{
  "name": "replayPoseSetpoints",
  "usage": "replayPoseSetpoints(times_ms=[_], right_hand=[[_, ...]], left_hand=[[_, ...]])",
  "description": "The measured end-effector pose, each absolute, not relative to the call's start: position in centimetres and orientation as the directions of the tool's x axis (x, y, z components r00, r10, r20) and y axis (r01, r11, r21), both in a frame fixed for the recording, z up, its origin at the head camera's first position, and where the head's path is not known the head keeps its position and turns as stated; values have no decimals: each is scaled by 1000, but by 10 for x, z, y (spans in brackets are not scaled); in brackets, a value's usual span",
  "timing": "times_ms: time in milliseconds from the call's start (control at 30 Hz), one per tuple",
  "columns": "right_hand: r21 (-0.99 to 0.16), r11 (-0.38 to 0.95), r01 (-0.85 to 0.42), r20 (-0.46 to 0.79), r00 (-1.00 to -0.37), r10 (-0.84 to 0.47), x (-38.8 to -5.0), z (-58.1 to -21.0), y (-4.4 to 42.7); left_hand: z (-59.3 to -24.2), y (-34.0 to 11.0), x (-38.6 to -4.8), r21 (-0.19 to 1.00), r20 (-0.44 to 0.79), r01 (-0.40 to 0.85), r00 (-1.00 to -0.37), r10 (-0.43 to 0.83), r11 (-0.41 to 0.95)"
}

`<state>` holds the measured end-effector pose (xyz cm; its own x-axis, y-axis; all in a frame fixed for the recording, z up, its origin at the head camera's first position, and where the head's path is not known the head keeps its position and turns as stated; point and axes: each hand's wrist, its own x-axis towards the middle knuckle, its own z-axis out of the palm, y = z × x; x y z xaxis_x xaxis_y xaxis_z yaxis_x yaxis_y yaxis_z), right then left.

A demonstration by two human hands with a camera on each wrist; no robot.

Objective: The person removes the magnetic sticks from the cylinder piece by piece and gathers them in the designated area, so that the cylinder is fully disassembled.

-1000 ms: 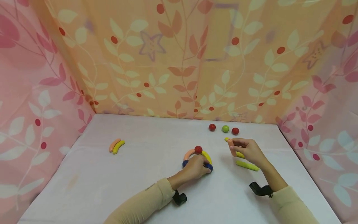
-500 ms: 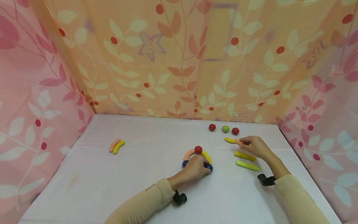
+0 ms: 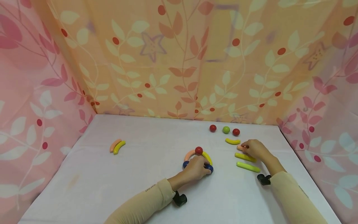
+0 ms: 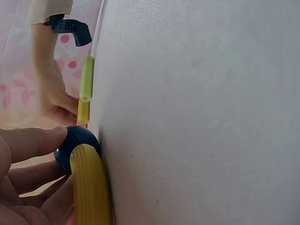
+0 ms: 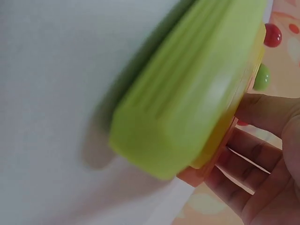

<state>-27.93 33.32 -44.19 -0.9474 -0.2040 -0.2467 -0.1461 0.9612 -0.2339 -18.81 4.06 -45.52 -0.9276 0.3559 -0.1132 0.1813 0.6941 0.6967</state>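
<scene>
My left hand (image 3: 195, 169) pinches a blue ball (image 4: 79, 143) of a ring-like build on the table, thumb on one side and fingers on the other. A yellow curved stick (image 3: 207, 157) joins that ball to a red ball (image 3: 199, 150); a peach curved stick (image 3: 189, 154) leads from there to another blue ball (image 3: 185, 164). The hand covers the build's near side. On the right, my right hand (image 3: 257, 151) grips a peach stick (image 3: 240, 148) low at the table, between a yellow curved stick (image 3: 232, 141) and a yellow straight stick (image 3: 245, 157).
Nearest me on the right lies a light green stick (image 3: 248, 167). Two red balls and a green ball (image 3: 226, 129) stand in a row at the back. A peach and a yellow curved stick (image 3: 119, 147) lie at left. Patterned cloth (image 3: 179, 62) walls the table.
My right hand has carried the peach stick rightward and lowered it from an upright hold to lie between the yellow sticks. The left hand has stayed on the build.
</scene>
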Motion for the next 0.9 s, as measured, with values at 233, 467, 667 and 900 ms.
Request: replayPoseSetpoints(times_ms=[233, 467, 667, 900], right_hand=[[-241, 961, -136, -250, -948, -196, -280, -444, 336], [-259, 959, -119, -238, -954, -183, -273, -438, 336], [-253, 949, -187, -113, -969, -221, -259, -423, 327], [-365, 901, -234, -32, -964, -263, -243, -416, 303]], left_hand=[[-457, 41, -188, 691, -101, 208, -921, 377, 693], [-457, 40, -187, 666, -107, 240, -906, 410, 706], [-450, 34, -187, 660, -127, 254, -890, 438, 707], [-442, 11, -196, 706, -107, 215, -910, 402, 674]])
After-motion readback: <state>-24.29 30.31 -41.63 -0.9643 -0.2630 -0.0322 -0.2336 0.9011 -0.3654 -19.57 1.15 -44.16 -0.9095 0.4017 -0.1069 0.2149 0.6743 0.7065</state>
